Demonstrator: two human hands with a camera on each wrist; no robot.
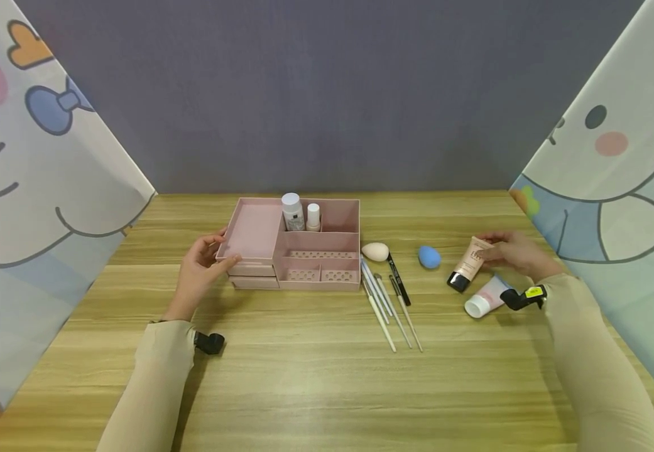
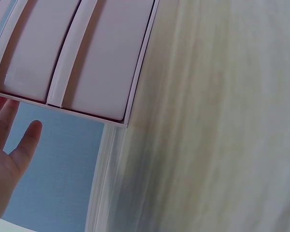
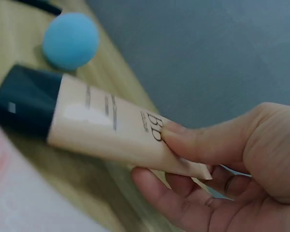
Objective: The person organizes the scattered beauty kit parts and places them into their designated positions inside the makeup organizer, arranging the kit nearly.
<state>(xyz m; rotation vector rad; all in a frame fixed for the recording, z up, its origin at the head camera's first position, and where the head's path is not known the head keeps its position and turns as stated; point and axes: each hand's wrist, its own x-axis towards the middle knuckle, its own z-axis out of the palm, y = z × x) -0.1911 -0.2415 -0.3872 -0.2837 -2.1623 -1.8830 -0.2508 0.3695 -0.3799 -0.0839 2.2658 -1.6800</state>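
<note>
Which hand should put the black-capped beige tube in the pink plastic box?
Probably the right hand: it pinches the black-capped beige squeeze tube. The left hand is far from that, touching the left end of the pink plastic organizer, and could steady it.

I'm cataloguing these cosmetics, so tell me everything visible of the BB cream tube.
The BB cream tube is beige and plastic-looking, with dark lettering, a glossy black cap and a flat, crimped end. It is held slanted over the right side of the wooden table, cap end nearest the person. The right hand pinches it near the crimped end, thumb partly covering the "BB" print. The cap is on; table contact is unclear.
</note>
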